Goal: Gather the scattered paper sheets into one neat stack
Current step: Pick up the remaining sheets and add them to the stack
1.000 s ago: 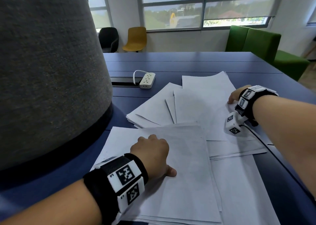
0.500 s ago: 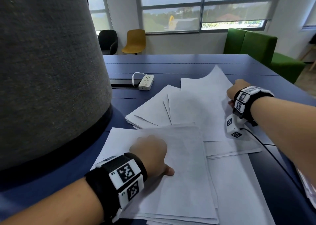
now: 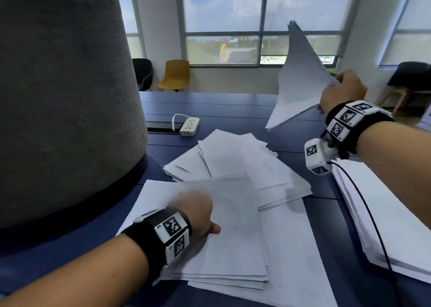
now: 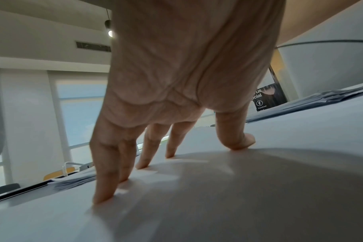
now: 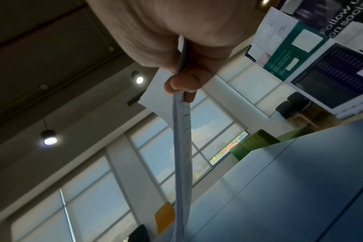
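I sit at a dark blue table point(image 3: 233, 106) beside a broad grey felt lampshade point(image 3: 60, 92). Ahead, tall grey-framed windows point(image 3: 224, 22) show cloudy sky. Below them stand a mustard-yellow chair point(image 3: 174, 74) and a black chair point(image 3: 142, 73). Round ceiling lamps point(image 5: 49, 139) glow overhead; posters point(image 5: 329, 68) cover the right wall.

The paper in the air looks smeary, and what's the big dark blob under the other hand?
Head view: the lifted paper is motion-blurred at its edges as the right hand holds it up. Left wrist view: the dark blob is shadow on the stack under the left hand, and the near paper is blurry.
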Demonstrator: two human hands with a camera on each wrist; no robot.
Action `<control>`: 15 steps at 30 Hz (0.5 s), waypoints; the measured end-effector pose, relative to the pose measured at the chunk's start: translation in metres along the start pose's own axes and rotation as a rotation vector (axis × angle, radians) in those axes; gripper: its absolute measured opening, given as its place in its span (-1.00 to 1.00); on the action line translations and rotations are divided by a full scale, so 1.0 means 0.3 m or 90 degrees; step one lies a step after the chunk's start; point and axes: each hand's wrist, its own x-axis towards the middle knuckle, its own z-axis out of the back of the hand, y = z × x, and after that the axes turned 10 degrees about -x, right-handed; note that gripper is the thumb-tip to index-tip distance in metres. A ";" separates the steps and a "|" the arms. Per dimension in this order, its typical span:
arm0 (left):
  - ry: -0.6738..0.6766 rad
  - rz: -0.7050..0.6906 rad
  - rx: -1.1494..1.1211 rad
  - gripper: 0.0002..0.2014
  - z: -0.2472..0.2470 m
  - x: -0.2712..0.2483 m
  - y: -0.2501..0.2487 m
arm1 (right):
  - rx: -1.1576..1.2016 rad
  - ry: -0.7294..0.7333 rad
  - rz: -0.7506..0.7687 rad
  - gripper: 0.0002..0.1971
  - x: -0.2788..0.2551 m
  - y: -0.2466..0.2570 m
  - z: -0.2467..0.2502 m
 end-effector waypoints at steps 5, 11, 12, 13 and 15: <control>-0.017 0.003 -0.020 -0.37 0.000 -0.036 -0.001 | 0.165 0.089 -0.082 -0.80 -0.087 -0.020 0.080; -0.152 -0.016 -0.454 -0.68 0.051 -0.119 0.025 | 0.313 0.288 -0.174 -0.93 -0.345 -0.093 0.118; -0.165 -0.021 -0.622 -0.68 0.064 -0.144 0.027 | 0.332 0.324 -0.193 -0.93 -0.394 -0.100 0.126; -0.169 -0.019 -0.788 -0.66 0.073 -0.178 0.027 | 0.352 0.363 -0.213 -0.92 -0.445 -0.107 0.134; -0.115 0.005 -1.065 -0.58 0.077 -0.243 0.035 | 0.383 0.438 -0.244 -0.89 -0.537 -0.124 0.144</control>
